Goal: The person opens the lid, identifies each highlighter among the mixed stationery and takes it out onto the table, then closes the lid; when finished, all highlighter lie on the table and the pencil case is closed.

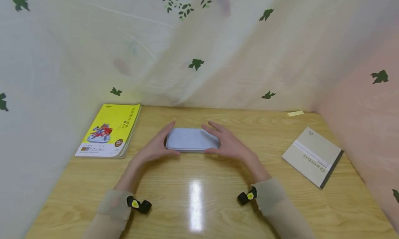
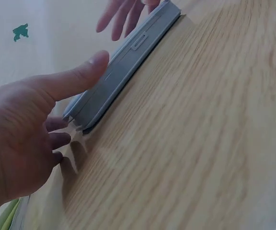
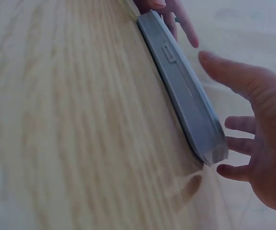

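Surface (image 1: pixel 218 204) was light wood grain, glossy, with a bright glare streak. Case (image 1: pixel 191 139) looked like smooth matt grey plastic. Yellow book (image 1: pixel 109 130) had a glossy paper cover; beige booklet (image 1: pixel 313 156) was matt paper.

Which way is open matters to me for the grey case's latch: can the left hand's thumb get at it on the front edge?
Probably yes. The left hand is at the grey case, its thumb lying along the front edge, and nothing stands between it and the latch.
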`<state>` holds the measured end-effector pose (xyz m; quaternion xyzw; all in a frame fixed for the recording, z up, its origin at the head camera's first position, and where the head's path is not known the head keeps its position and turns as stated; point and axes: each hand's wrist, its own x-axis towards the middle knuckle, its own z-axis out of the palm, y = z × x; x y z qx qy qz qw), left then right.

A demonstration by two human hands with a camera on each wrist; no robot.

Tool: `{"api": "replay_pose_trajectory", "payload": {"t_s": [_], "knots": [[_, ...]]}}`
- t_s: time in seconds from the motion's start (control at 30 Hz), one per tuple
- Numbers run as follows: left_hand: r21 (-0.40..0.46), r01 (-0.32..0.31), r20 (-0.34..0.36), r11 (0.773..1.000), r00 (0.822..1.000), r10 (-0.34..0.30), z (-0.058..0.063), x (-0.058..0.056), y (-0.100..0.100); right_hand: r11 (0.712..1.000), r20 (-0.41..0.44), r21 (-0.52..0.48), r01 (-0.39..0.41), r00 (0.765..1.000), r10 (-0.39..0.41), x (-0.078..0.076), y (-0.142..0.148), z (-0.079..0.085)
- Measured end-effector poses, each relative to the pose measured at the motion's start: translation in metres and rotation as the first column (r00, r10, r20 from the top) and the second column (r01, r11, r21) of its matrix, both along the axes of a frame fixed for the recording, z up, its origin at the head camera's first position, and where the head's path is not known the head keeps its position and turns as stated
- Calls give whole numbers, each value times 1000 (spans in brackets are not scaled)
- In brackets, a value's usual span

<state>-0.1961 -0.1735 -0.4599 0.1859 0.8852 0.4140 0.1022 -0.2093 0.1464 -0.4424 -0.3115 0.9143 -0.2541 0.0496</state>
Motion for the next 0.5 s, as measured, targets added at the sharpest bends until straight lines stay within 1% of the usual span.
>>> {"api": "replay_pose_trajectory", "payload": {"t_s": [0.1,0.27,0.37,0.5], "knots": [[-14,-8,36,1000,999,9,-2,-1,-1,1000,3,24,-1,1000,1,1,-1,-4],[-81,-21,89,997,996,28,-3,-2,1,999,-21,40,-7,1000,7,3,-2,-8],[-102,-29,84,994,996,38,-4,-3,1,998,-37,58,-15,999,17,4,-4,-10],[-111,-38,70,993,996,46,-5,-3,-2,996,-55,91,-25,998,31,4,-8,-11]]}}
